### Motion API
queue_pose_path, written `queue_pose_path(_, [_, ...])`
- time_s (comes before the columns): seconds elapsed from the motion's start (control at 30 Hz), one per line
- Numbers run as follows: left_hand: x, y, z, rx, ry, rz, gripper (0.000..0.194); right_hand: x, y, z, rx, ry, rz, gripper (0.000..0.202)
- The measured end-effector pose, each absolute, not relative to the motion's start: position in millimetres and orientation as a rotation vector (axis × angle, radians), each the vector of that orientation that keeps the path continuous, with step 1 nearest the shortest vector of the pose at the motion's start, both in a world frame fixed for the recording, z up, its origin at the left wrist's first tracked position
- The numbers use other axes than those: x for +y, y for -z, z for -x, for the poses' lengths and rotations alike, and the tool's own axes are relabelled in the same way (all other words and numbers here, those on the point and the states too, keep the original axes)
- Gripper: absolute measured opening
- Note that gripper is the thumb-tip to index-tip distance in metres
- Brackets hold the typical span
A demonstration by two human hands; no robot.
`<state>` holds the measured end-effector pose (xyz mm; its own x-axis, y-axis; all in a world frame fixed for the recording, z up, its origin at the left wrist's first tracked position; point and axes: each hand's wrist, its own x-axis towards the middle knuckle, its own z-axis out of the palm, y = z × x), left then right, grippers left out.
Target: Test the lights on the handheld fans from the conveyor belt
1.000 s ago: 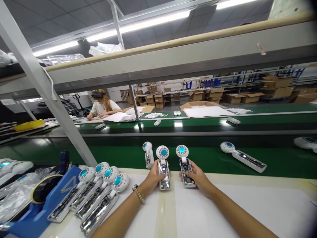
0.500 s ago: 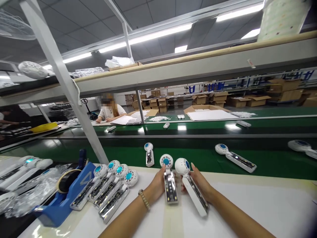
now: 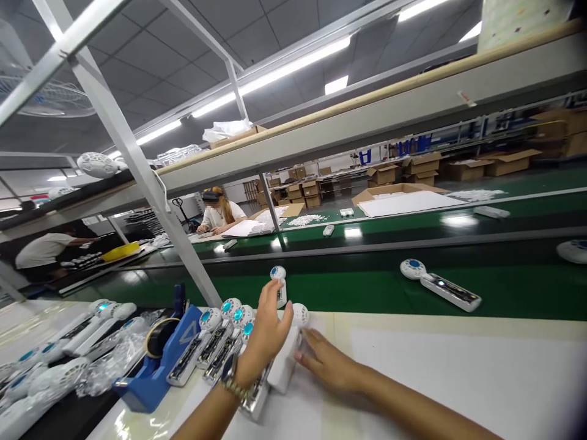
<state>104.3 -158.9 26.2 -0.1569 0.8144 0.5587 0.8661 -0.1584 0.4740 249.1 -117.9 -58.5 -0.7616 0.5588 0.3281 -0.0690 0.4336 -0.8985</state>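
My left hand reaches over the table's far edge with fingers stretched and thumb apart. Its fingertips overlap a small white round-headed device on the green belt; whether they touch it is unclear. My right hand has its thumb and fingertips at the edge of another white round-headed device, which is turned with its plain white side showing. Left of that, partly behind my left wrist, lie several similar devices in a slanted row, their blue-centred heads away from me and circuit boards exposed in their handles.
A blue tape dispenser stands left of the row. Further left are more white devices and clear plastic bags. Another device lies on the green belt. A metal post rises at left. Co-workers sit beyond the belt.
The two devices held up before me have moved left to the row; one now lies partly hidden there. My left hand has let go and moved toward the belt. The view has shifted.
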Motion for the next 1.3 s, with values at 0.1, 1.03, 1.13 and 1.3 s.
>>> queue_pose_path(0.1, [-111, -27, -99, -2.218, 1.007, 1.974, 0.037, -80, 67, -271, -2.187, -0.733, 0.793, 0.041])
queue_pose_path(1.03, [-57, -22, -127, -2.881, 2.822, 1.483, 0.02, -11, 74, -422, -1.14, -1.09, 1.141, 0.056])
queue_pose_path(1.13, [-97, -11, -160, -2.825, 3.004, 1.614, 0.023, -44, 70, -413, -0.96, -1.469, 0.945, 0.052])
queue_pose_path(1.3, [-135, 19, -189, -2.657, 3.029, 1.917, 0.034, -92, 67, -394, -1.006, -1.833, 0.806, 0.043])
